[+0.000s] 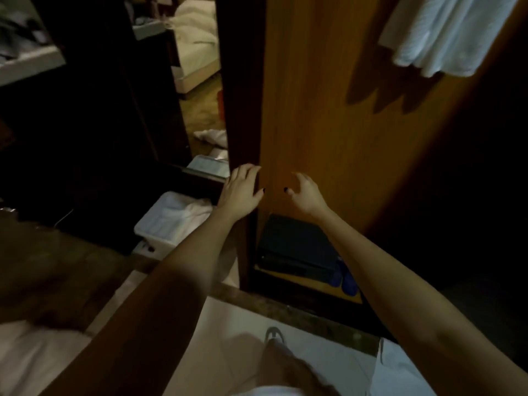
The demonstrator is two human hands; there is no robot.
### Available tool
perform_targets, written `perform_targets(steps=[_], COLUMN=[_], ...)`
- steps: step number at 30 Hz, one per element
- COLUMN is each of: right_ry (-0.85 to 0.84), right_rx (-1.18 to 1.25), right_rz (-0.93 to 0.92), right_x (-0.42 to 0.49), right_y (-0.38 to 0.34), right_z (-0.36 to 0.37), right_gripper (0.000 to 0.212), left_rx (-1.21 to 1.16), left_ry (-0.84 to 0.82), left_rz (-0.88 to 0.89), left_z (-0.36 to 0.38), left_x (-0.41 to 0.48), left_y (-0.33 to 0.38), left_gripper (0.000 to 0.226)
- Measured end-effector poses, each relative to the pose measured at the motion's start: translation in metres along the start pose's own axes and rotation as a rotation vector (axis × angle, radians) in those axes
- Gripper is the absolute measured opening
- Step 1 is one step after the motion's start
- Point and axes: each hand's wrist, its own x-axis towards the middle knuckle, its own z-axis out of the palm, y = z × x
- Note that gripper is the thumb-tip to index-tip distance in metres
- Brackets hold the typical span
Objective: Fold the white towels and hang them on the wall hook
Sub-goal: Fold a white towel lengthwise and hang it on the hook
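The left grip (243, 187) rests open on the wood panel (314, 95) edge, and the right grip (307, 192) is open and empty. 1 white towel (445, 32) already hangs up high. More white cloth seems to wait in the box (148, 232).

Hotel-type room: bed (197, 52), wooden wardrobe (328, 110), safe (297, 247).

The towel (445, 32) is showing as soft white cloth with a fine ribbed weave. The panel (328, 95) is looking like smooth orange-brown wood with a faint sheen, its edge strip (243, 81) darker and matt. The bin (160, 232) is appearing as smooth white plastic, holding crumpled white cloth (183, 210). The floor tile (228, 324) is looking pale and smooth.
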Motion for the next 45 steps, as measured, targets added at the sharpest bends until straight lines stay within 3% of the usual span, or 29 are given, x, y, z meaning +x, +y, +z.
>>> perform_targets(steps=[4,11,16,23,27,34,45], right_ry=[-0.2,-0.378,-0.5,-0.631,-0.619,-0.564,-0.407], right_rx=[-0.055,-0.091,-0.16,-0.25,-0.284,-0.245,-0.204], right_rz=[-0.077,-0.192,-0.205,-0.064,0.03,0.076,-0.07], right_x=[0.0,0.038,0.107,0.217,0.27,0.361,0.494], right_y=[-0.034,-0.078,-0.105,-0.118,-0.102,-0.046,0.112], right_z=[0.067,0.181,0.261,0.343,0.373,0.469,0.692], right_gripper=[0.054,0.043,0.055,0.063,0.061,0.05,0.041], left_rx=[0.065,0.179,0.125,0.071,0.072,0.08,0.084], left_ry=[-0.032,-0.133,-0.151,-0.281,-0.303,-0.41,-0.415], left_rz=[-0.162,-0.355,-0.45,-0.518,-0.548,-0.504,-0.385], left_z=[-0.02,-0.031,-0.027,-0.006,0.013,0.107,0.355], left_x=[-0.046,-0.092,-0.064,0.0,0.033,0.074,0.111], left_y=[-0.071,-0.185,-0.263,-0.373,-0.434,-0.552,-0.754], left_gripper=[0.057,0.06,0.061,0.06,0.061,0.061,0.057])
